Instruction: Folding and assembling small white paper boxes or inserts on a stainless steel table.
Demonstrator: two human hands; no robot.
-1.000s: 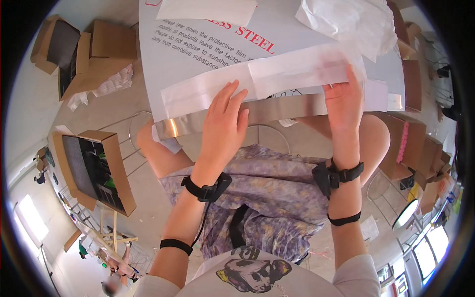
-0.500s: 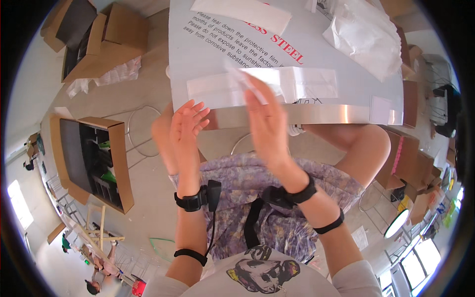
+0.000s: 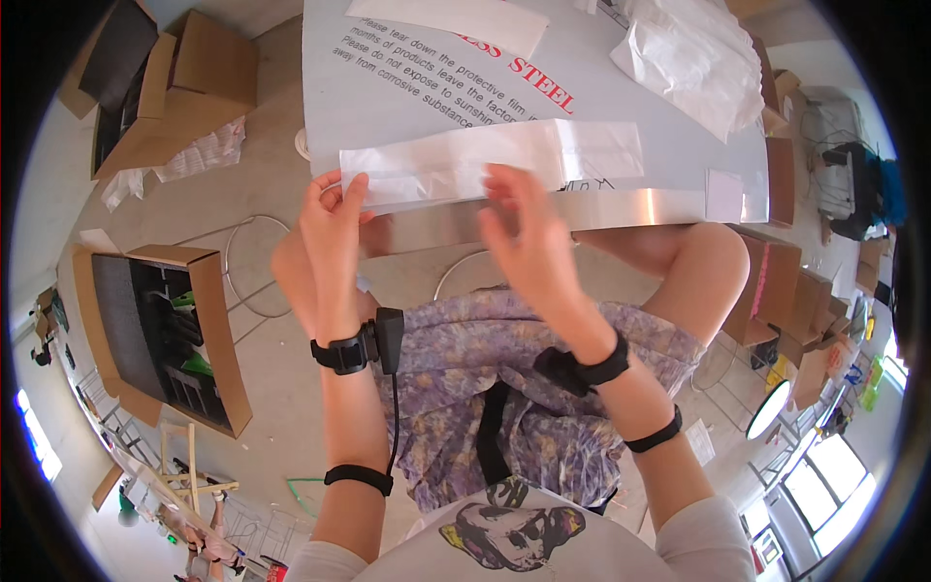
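Observation:
A metal-edged panel (image 3: 446,228), covered in grey printed film, lies across in front of me. Along its near side is a long, flat clear plastic bag (image 3: 601,155), whose left part looks whiter. My left hand (image 3: 333,221) is at the bag's left end, thumb and fingers closed on its edge. Close to the bag's lower edge hovers my right hand (image 3: 531,247), slightly blurred. Its thumb stands apart from its bent fingers, and nothing shows between them. A small pale label (image 3: 723,196) sits at the panel's right corner.
A flat white packet (image 3: 456,21) and a crumpled white plastic bag (image 3: 690,63) lie on the panel's far part. On the floor at left stand an open carton (image 3: 228,339) with black foam and another carton (image 3: 208,78). More cartons (image 3: 800,310) are at right.
My left hand has moved from hovering above the panel onto the bag's left end. The right hand has come down and no longer shows the thin white piece. The panel appears shifted left in view.

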